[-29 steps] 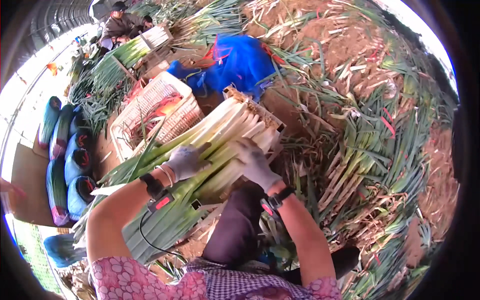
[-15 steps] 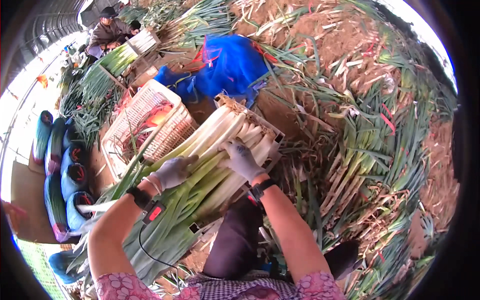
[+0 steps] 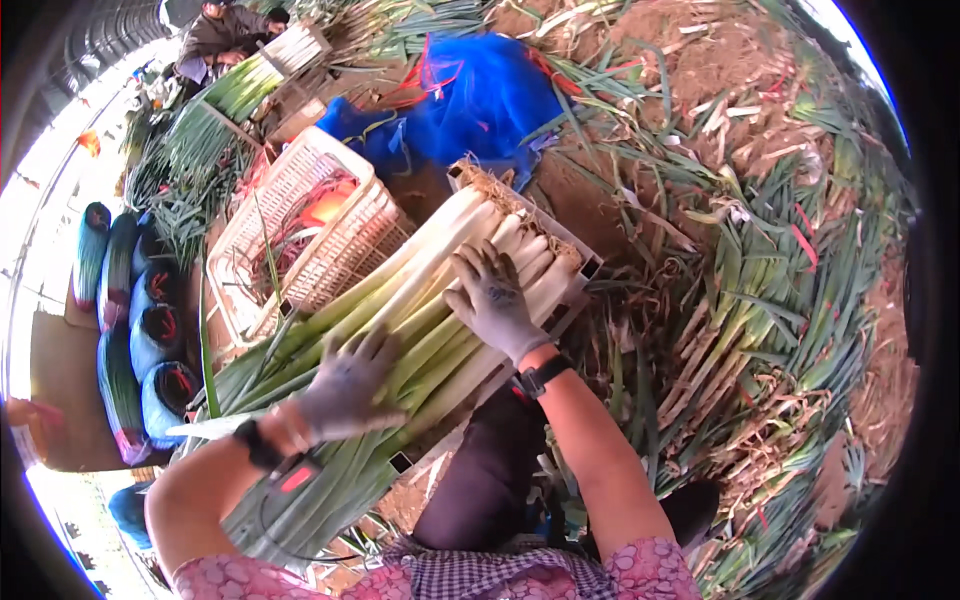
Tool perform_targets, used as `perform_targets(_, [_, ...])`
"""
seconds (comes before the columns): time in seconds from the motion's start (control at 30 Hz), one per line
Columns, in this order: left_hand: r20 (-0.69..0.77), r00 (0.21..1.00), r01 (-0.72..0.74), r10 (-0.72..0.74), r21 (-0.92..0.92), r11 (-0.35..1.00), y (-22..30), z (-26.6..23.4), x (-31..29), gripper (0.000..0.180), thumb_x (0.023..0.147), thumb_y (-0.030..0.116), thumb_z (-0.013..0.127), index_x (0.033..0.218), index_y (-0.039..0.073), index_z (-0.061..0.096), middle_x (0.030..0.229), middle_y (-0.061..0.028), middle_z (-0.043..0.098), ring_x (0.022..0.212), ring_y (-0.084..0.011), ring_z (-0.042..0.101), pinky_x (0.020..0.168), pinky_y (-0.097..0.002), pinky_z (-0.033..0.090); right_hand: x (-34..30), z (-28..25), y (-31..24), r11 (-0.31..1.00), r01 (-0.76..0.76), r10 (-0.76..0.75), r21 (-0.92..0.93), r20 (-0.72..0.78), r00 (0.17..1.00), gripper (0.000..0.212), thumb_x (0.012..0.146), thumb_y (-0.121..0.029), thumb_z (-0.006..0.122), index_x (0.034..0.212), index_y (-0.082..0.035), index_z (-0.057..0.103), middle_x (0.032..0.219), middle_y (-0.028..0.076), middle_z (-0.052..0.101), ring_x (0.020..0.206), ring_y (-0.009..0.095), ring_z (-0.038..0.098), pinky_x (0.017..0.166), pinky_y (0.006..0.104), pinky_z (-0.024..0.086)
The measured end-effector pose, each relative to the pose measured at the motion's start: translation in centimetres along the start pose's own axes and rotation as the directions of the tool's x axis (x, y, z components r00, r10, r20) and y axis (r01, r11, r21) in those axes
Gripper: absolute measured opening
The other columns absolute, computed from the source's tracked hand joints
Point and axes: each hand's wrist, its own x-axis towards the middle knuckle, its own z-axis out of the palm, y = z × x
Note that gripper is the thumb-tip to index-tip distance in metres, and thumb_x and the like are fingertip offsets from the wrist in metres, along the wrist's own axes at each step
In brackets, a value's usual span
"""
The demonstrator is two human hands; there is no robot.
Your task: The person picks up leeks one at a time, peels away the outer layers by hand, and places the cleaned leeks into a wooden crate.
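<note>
A thick bundle of leeks lies slantwise in a shallow rack before me, the rooty white ends far right and the green leaves near left. My right hand, in a grey glove with dirty fingertips, rests over the white stalks with its fingers apart. Nearer to me, my left hand, gloved too, lies across the green part with its fingers spread. Neither hand is closed round a stalk. Part of the leaves is hidden under my left forearm.
Beyond the leeks stand a cream plastic basket holding red strips and a heap of blue netting. Several blue-wrapped bundles are at the left. Loose leeks cover the ground at right. Another person works at the far left.
My right hand's bent fingers have opened out over the white stalks. My left hand has come nearer to me along the leaves and spread its fingers. The whole view has shifted slightly.
</note>
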Motion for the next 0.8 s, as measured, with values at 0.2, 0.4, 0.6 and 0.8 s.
perform_targets(0.2, [-0.042, 0.931, 0.366, -0.364, 0.057, 0.929, -3.4, 2.4, -13.0, 0.118, 0.049, 0.054, 0.084, 0.140, 0.000, 0.031, 0.143, -0.0270, 0.030, 0.133, -0.0452, 0.027, 0.108, -0.0613, 0.017, 0.1, 0.1, 0.6, 0.999, -0.010, 0.009, -0.046, -0.014, 1.000, 0.049, 0.085, -0.034, 0.062, 0.123, -0.005, 0.052, 0.130, 0.013, 0.047, 0.128, 0.035, 0.037, 0.107, 0.0492, 0.029])
perform_targets(0.4, [-0.318, 0.897, 0.356, -0.308, 0.105, 0.929, -7.7, 10.5, -12.9, 0.118, 0.051, 0.029, 0.084, 0.143, -0.004, 0.018, 0.143, -0.0313, 0.027, 0.132, -0.0496, 0.026, 0.109, -0.0595, 0.019, 0.3, 1.3, 0.0, 0.999, -0.049, 0.050, 0.018, -0.059, 0.997, 0.054, 0.086, -0.038, 0.061, 0.127, -0.004, 0.050, 0.134, 0.016, 0.045, 0.133, 0.034, 0.033, 0.113, 0.0491, 0.021])
perform_targets(0.6, [-0.257, 0.916, 0.292, -0.307, -0.094, 0.952, -8.8, 8.6, -13.2, 0.101, 0.067, 0.027, 0.076, 0.146, -0.002, 0.022, 0.144, -0.0251, 0.033, 0.135, -0.0391, 0.029, 0.110, -0.0476, 0.027, -0.2, 1.9, 0.2, 0.991, -0.122, 0.125, 0.050, -0.067, 0.990, 0.055, 0.088, -0.041, 0.056, 0.128, -0.004, 0.052, 0.136, 0.014, 0.046, 0.136, 0.033, 0.030, 0.115, 0.0472, 0.018])
perform_targets(0.8, [-0.259, 0.952, 0.071, -0.160, -0.320, 0.945, -8.7, 4.4, -8.9, 0.087, 0.072, 0.022, 0.071, 0.143, -0.002, 0.027, 0.138, -0.0224, 0.039, 0.129, -0.0357, 0.035, 0.106, -0.0438, 0.031, -0.5, 2.1, 0.7, 0.978, -0.182, 0.186, 0.101, -0.027, 0.982, 0.056, 0.088, -0.041, 0.055, 0.131, -0.004, 0.051, 0.141, 0.015, 0.042, 0.139, 0.033, 0.027, 0.116, 0.0478, 0.016])
